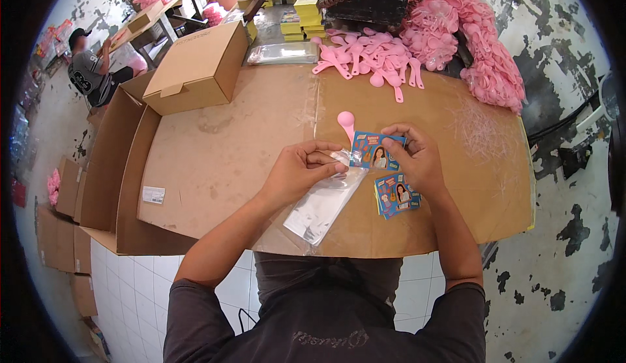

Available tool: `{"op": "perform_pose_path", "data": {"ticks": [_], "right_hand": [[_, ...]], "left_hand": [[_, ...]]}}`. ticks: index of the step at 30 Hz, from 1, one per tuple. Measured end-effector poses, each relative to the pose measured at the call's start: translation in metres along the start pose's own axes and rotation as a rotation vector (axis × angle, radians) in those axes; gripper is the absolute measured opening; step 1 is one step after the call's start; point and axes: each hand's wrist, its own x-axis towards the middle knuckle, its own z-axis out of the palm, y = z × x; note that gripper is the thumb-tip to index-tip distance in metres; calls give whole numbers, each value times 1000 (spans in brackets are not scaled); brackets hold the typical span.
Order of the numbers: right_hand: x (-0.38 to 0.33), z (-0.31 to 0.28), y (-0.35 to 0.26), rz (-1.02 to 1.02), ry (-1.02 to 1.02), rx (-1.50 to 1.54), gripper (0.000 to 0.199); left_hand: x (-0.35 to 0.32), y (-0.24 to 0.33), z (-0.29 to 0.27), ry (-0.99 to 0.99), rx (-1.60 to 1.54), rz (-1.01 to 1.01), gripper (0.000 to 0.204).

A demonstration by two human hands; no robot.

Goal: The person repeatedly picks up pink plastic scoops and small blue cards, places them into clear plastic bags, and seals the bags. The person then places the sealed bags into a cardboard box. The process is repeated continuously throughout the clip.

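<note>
My right hand pinches a small blue printed card by its right side. The card's left end is at the mouth of a clear plastic bag; how far it is inside, I cannot tell. My left hand is closed on that upper end of the bag, thumb and fingers together. Below the bag's mouth, clear bags lie slanted on the cardboard. Just beyond the card lies a pink measuring spoon, its handle end hidden. A small stack of similar cards sits beneath my right wrist.
Loose pink spoons spread along the far edge, beside bagged pink spoons. A closed cardboard box stands at far left, above an open carton. Plastic strands lie right. A person sits in the background.
</note>
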Motion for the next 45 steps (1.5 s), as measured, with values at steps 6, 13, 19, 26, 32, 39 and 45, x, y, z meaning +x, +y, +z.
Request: {"op": "perform_pose_path", "data": {"ticks": [6, 13, 19, 26, 32, 39, 45], "right_hand": [[-3, 4, -16, -313, -174, -425, 13], [-2, -4, -19, -314, -208, -435, 13], [-3, 0, -15, -339, -303, -477, 14], [-5, 7, -13, -329, -319, -528, 15], [-12, 32, -4, -16, -104, 90, 18], [-4, 10, 13, -205, -202, -357, 30], [-9, 23, -2, -38, -81, -104, 23]], "left_hand": [[-4, -1, 7, -43, 163, 76, 40], [-6, 1, 9, -25, 155, 70, 41], [-7, -5, 8, -53, 252, 176, 40], [-7, -13, 8, -69, 348, 172, 43], [-7, -12, 10, -57, 343, 196, 44], [-6, -7, 10, 6, 197, 171, 45], [-7, -3, 14, -7, 151, 163, 48]]}}
